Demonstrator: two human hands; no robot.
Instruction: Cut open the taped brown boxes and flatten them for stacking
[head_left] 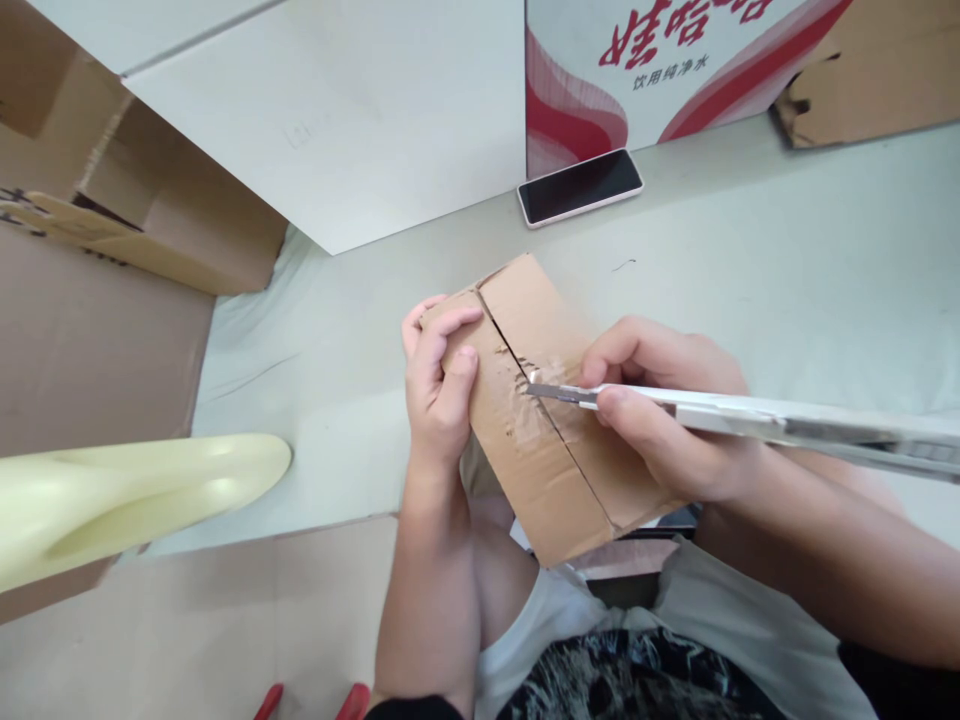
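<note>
A brown cardboard box (555,490) is tilted above my lap, its top seam running diagonally between two flaps. Around the middle of that seam the surface is torn and scuffed, with bits of clear tape on it. My left hand (442,380) grips the box's upper left end, thumb and fingers on the near flap. In my right hand (667,400) is a utility knife (705,408), its long white handle pointing right. The blade's tip is at the seam, beside the torn patch. Part of my right hand's grip is hidden behind the knife.
A black-screened phone (581,187) lies on the pale surface, against a red-and-white printed carton (577,95). A white box (337,120) stands behind. Cardboard boxes (172,220) fill the left, another cardboard piece (885,75) lies far right. A pale yellow rounded object (150,490) juts in from the left.
</note>
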